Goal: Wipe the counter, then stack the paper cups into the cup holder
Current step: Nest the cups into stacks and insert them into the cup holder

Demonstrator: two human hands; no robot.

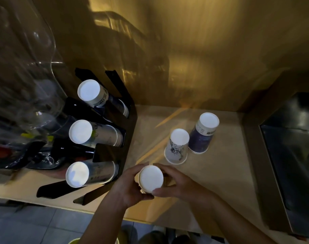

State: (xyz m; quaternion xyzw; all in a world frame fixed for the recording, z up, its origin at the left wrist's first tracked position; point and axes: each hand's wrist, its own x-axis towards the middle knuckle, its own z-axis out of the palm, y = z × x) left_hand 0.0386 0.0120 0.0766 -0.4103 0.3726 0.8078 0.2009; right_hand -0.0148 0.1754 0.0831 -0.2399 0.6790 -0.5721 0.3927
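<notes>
Both hands, left hand (pixel 130 187) and right hand (pixel 174 185), clasp an upturned white paper cup (pixel 151 178) just right of the black slotted cup holder (pixel 130 124); squeezing could crush it.

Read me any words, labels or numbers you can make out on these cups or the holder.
Nothing here can be read.
Top cup stack in the holder: printed band near the base, blurred.
Blue cup on the counter: small print block, blurred.
White cup: a drawing only, no words.
</notes>
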